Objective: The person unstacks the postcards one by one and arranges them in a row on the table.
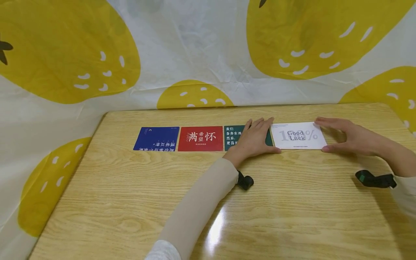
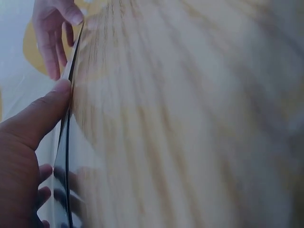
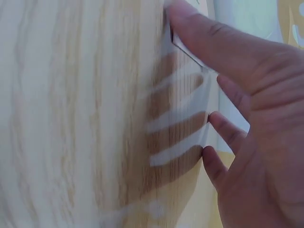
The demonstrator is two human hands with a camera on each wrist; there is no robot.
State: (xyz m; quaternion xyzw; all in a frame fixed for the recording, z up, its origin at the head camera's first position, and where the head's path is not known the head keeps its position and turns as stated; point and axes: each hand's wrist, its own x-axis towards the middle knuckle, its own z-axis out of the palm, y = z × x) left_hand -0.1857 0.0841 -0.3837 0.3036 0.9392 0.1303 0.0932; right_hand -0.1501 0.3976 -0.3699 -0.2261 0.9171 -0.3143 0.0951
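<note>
A white card printed "Good Luck" lies on the wooden table at the right end of a row of cards. My right hand holds its right end, thumb at the lower corner and index finger at the upper one. Spread over the green card, my left hand hides much of it. The left thumb touches the white card's lower left corner, and the left fingertips rest near its upper left corner. In the right wrist view the right thumb lies against the white card's corner while other fingers reach the table.
Left of the green card lie a red card and a blue card with Chinese writing. The wooden table extends toward me. Behind its far edge hangs a white cloth with yellow fruit shapes.
</note>
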